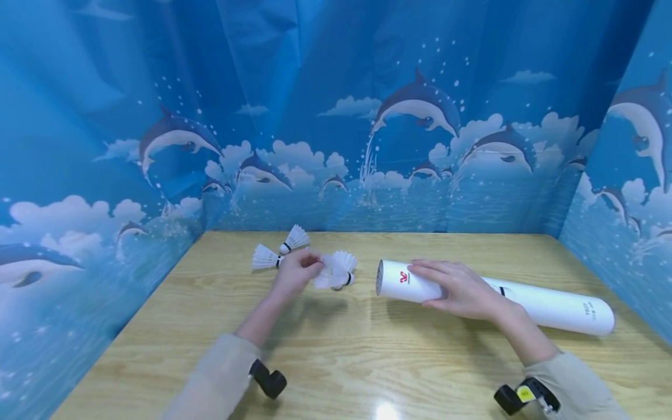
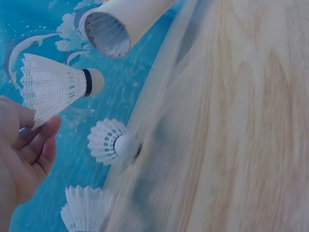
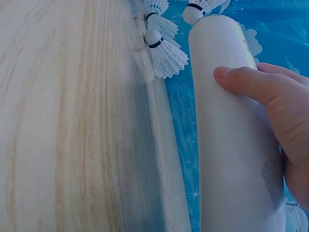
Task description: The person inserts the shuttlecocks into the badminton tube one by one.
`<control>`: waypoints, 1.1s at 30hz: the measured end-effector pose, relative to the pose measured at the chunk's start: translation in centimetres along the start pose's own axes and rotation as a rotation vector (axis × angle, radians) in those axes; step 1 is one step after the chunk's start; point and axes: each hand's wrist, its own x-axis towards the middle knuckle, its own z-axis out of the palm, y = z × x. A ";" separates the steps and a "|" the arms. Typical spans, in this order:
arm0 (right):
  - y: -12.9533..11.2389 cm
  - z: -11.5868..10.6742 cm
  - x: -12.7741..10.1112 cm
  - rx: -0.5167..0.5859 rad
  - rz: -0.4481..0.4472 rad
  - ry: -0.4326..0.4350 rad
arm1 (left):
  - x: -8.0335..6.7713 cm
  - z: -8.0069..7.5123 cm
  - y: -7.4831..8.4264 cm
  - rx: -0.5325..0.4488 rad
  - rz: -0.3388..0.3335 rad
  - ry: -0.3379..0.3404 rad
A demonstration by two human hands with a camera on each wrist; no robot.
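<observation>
A white shuttlecock (image 2: 58, 87) with a black band is pinched by its skirt edge between the thumb and fingers of my left hand (image 1: 298, 271). Its cork faces the mouth of a long white tube (image 1: 551, 306). My right hand (image 1: 457, 289) grips that tube near its left end, thumb on one side and fingers over the other. In the left wrist view the tube's mouth (image 2: 108, 35) shows something pale and ridged inside. Behind the held shuttlecock, another shuttlecock (image 1: 345, 263) lies on the table.
Two more shuttlecocks, one (image 1: 265, 257) left of my left hand and one (image 1: 295, 238) behind it, lie on the wooden table (image 1: 336, 361). A blue dolphin-print curtain (image 1: 315, 116) hangs along the table's back and sides.
</observation>
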 end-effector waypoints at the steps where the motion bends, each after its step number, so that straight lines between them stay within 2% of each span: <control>1: 0.0 0.0 0.0 0.001 0.000 0.001 | 0.0 0.3 0.1 -0.007 0.003 -0.001; 5: -0.1 0.0 0.1 -0.003 0.000 0.000 | 0.0 1.3 0.4 -0.049 0.011 0.000; 10: -0.1 0.1 0.1 -0.002 0.000 0.002 | -0.1 2.6 1.1 -0.145 -0.010 -0.006; 13: -0.1 0.1 0.1 -0.005 -0.003 0.003 | -0.1 3.2 1.4 -0.166 -0.024 -0.012; 24: -0.5 -0.1 0.3 0.005 0.008 -0.011 | -0.3 5.4 1.6 -0.221 -0.012 -0.048; 28: -0.5 -0.2 0.3 0.011 0.019 -0.014 | -0.2 6.3 1.9 -0.236 -0.041 -0.044; 33: -0.5 -0.2 0.3 0.017 0.020 -0.018 | 0.0 7.1 2.2 -0.226 -0.077 -0.009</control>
